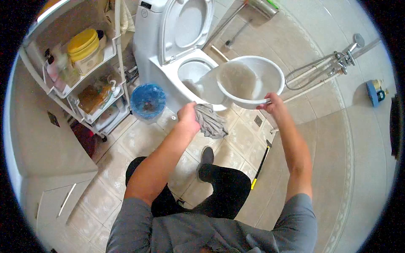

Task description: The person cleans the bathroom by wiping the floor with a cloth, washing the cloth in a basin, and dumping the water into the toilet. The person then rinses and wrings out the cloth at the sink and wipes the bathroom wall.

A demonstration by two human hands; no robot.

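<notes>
My left hand [188, 117] is closed around a crumpled grey cloth [212, 122], which hangs in front of the toilet's front rim. With my right hand [272, 104] I grip the near rim of a white basin [272, 75]. The basin is tilted to the left over the toilet [168, 82]. Murky grey-brown water [237, 79] lies in it and streams over its left edge into the bowl. The toilet's lid and seat [187, 25] stand raised. Part of the bowl is hidden behind the water and basin.
Left of the toilet is a blue-lined bin [148, 101], beside a shelf rack [90, 71] with bottles and a yellow-lidded tub [83, 45]. A yellow-and-black handled tool [261, 165] lies by the right wall, below a shower head [358, 41] and hose. A floor drain [258, 121] is near the basin.
</notes>
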